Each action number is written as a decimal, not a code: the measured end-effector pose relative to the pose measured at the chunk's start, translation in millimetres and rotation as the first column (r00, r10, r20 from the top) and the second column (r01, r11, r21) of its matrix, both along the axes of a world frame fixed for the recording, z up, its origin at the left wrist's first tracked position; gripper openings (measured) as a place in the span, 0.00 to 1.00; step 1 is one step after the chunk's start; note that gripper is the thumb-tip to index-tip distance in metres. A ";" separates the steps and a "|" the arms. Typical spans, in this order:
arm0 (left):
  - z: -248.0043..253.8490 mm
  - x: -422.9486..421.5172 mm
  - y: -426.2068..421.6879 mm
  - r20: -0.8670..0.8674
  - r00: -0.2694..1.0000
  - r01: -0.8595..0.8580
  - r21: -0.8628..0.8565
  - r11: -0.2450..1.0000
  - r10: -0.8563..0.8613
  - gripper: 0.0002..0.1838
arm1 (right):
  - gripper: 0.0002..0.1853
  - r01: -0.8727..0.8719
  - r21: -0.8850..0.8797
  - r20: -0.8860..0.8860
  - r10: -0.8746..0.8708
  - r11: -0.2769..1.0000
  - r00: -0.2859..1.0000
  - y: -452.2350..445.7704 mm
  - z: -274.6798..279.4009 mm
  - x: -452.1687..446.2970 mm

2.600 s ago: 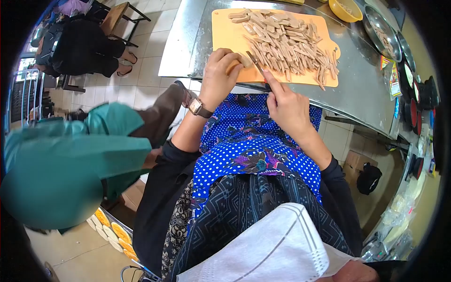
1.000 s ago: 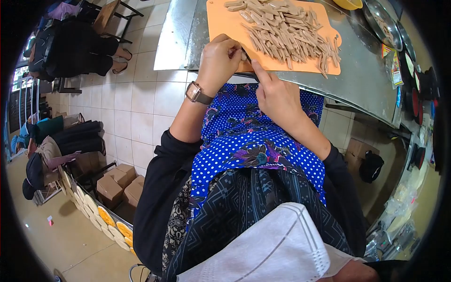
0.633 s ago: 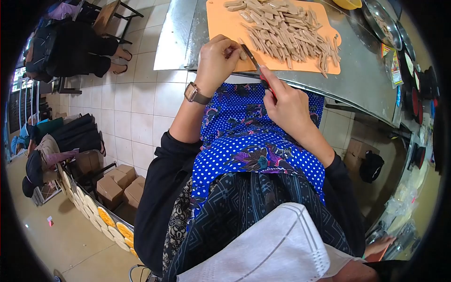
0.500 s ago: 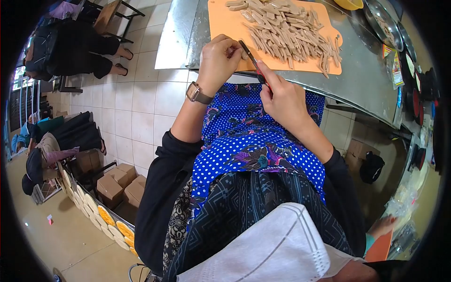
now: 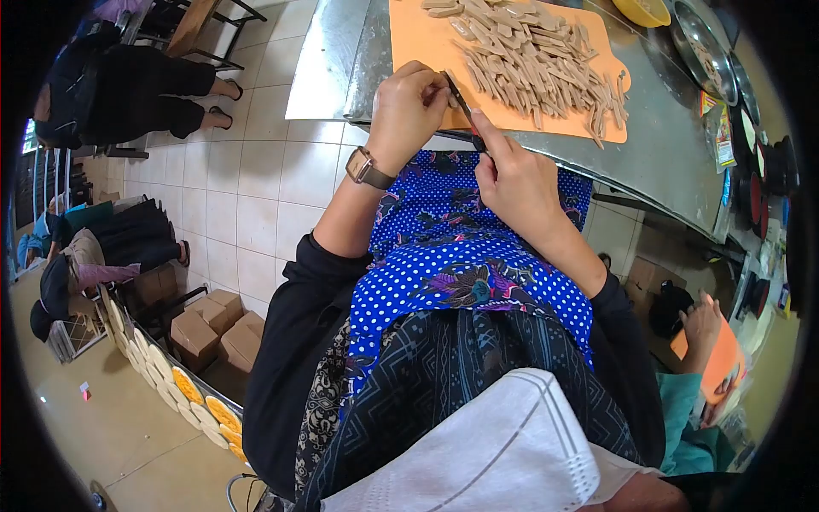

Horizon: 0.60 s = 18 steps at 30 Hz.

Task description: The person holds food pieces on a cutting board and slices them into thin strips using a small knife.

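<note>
My right hand (image 5: 522, 181) grips a knife (image 5: 461, 104) with a dark, narrow blade, its index finger stretched along the top of it. The handle, partly red, is mostly covered by my fingers. My left hand (image 5: 411, 109), above a wristwatch (image 5: 367, 168), is closed in a pinch right beside the blade's tip; whatever is between its fingertips is hidden. Both hands are over the near edge of an orange cutting board (image 5: 418, 51). On that board lies a heap of greyish-brown cut strips (image 5: 537, 72).
The board lies on a metal table (image 5: 648, 158). At the right are a yellow bowl (image 5: 641, 10), a steel bowl (image 5: 704, 51) and packets (image 5: 723, 141). A co-worker's hand (image 5: 701, 322) is beside another orange board (image 5: 721, 358). Cardboard boxes (image 5: 194, 333) stand at the left.
The view has shifted slightly, so the board sits further right. My hands and the knife keep almost the same pose. At the lower right, the co-worker's arm and orange board have come further into view.
</note>
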<state>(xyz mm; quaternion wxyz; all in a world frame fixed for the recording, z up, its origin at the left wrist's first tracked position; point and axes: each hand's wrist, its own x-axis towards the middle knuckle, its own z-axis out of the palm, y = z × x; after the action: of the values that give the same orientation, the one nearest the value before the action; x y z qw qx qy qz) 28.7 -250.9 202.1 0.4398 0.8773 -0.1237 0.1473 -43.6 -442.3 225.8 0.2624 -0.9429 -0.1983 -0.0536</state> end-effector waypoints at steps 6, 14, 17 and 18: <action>-1.6 0.3 -0.7 0.017 1.000 -0.001 0.020 1.000 0.001 0.05 | 0.33 -0.012 -0.057 0.025 0.013 0.998 1.000 4.9 -7.8 8.2; -0.9 -1.4 -2.3 0.001 1.000 -0.021 0.020 1.000 0.021 0.05 | 0.34 -0.012 -0.005 -0.069 0.012 1.000 0.998 -22.2 -5.7 -22.8; 0.4 -0.6 -1.7 0.001 1.000 -0.015 0.009 1.000 0.015 0.05 | 0.33 0.005 0.030 -0.040 -0.004 1.000 0.999 -25.6 -4.0 -14.3; 0.4 -0.6 -1.6 0.003 1.000 -0.013 -0.001 1.000 0.013 0.04 | 0.33 0.006 0.031 -0.038 -0.005 0.999 0.999 -25.2 -3.3 -12.2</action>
<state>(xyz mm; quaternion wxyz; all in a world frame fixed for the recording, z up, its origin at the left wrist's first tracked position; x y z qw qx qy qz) 28.1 -252.6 202.5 0.4393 0.8775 -0.1185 0.1516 -55.8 -467.5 222.6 0.2808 -0.9400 -0.1897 -0.0393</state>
